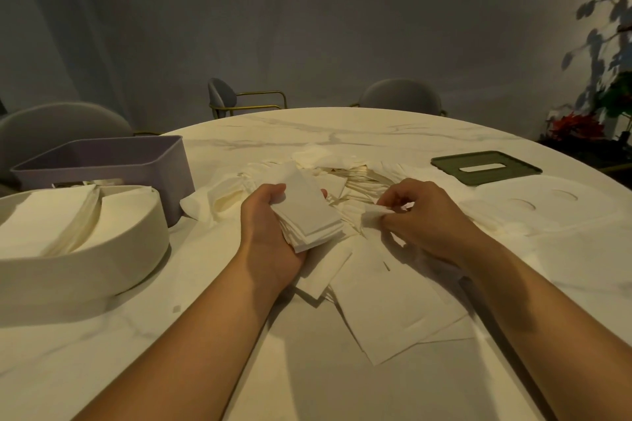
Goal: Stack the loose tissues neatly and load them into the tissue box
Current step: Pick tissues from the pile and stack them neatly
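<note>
My left hand (270, 232) holds a neat stack of folded white tissues (307, 208), thumb over its left edge and fingers curled beneath. Just to its right, my right hand (424, 215) pinches one loose tissue (374, 214) by its corner. A heap of loose tissues (355, 178) spreads over the table behind both hands, and more flat sheets (393, 304) lie in front between my forearms. A cream oval tissue box (113, 267) stands at the left, with folded tissues inside it.
A lilac plastic bin (102, 161) stands behind the cream box. A dark green lid with a slot (485, 167) lies at the right, near a white tray with round dents (533, 205). Chairs ring the round marble table (342, 126); plants stand far right.
</note>
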`<state>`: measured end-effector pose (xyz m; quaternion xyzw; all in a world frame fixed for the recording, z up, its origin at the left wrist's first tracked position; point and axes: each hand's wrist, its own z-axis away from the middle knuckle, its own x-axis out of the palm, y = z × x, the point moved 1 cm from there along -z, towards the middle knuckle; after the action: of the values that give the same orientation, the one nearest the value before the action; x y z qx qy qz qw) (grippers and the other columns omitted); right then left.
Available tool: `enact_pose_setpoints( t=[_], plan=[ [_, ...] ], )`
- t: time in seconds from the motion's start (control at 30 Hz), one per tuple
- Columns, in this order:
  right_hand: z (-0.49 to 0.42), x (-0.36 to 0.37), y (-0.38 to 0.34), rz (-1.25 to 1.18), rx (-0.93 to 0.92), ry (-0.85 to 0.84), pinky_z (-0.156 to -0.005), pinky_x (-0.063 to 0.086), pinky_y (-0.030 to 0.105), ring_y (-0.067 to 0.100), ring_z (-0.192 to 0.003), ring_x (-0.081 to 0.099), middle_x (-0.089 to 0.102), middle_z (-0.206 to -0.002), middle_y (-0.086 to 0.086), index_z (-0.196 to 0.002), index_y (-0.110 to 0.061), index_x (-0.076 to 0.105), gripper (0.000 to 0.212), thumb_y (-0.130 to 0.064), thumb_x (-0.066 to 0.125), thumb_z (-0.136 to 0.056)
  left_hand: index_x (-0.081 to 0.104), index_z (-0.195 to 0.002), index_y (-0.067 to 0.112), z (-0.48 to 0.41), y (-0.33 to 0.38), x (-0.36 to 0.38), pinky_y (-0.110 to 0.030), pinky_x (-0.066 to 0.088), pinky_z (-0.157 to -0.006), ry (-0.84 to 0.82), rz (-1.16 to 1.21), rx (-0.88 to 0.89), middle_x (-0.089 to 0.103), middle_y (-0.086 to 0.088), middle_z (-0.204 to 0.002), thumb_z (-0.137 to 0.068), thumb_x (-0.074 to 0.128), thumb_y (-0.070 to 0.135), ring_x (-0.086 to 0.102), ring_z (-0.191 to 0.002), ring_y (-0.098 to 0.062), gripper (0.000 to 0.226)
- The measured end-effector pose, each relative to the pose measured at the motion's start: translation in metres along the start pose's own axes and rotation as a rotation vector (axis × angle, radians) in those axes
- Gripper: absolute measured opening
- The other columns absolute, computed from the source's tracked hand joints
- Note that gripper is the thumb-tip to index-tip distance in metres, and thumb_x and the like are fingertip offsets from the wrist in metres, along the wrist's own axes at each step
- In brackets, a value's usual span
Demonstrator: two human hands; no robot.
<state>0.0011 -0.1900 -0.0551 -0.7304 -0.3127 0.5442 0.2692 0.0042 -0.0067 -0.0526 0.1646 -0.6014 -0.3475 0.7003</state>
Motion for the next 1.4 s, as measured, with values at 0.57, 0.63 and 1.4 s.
enact_pose_setpoints(
  t=[0.57,0.63,1.4],
  plan=[
    [0.0,-0.001,0.005,0.051,0.009,-0.009,-0.075,0.047,0.031,0.01,-0.081,0.056,0.064,-0.085,-0.006,-0.089,-0.016,0.068,0.009,-0.02,0.061,-0.09,0.058,-0.108,0.007,-0.004,-0.001,-0.001,-0.041,0.05,-0.079,0.013,-0.041,-0.014,0.066,-0.02,-0.09,-0.09,0.05,0.026,0.062,-0.083,-0.033,0.028],
    [-0.002,-0.003,0.007,-0.006,0.014,0.059,-0.074,0.047,0.033,0.016,-0.081,0.058,0.064,-0.083,-0.002,-0.088,-0.017,0.066,0.011,-0.021,0.056,-0.092,0.057,-0.113,0.008,-0.004,-0.001,-0.001,-0.04,0.05,-0.077,0.01,-0.037,-0.012,0.067,-0.019,-0.092,-0.089,0.05,0.027,0.062,-0.084,-0.033,0.031],
    [0.019,0.02,-0.039,-0.325,-0.326,0.149,-0.07,0.051,0.01,0.007,-0.089,0.062,0.066,-0.089,-0.016,-0.079,-0.04,0.065,0.024,-0.016,0.063,-0.083,0.067,-0.108,0.013,0.009,-0.016,0.016,-0.036,0.055,-0.07,-0.197,-0.108,-0.051,0.072,-0.014,-0.088,-0.088,0.047,0.053,0.068,-0.075,-0.028,0.049]
  ],
)
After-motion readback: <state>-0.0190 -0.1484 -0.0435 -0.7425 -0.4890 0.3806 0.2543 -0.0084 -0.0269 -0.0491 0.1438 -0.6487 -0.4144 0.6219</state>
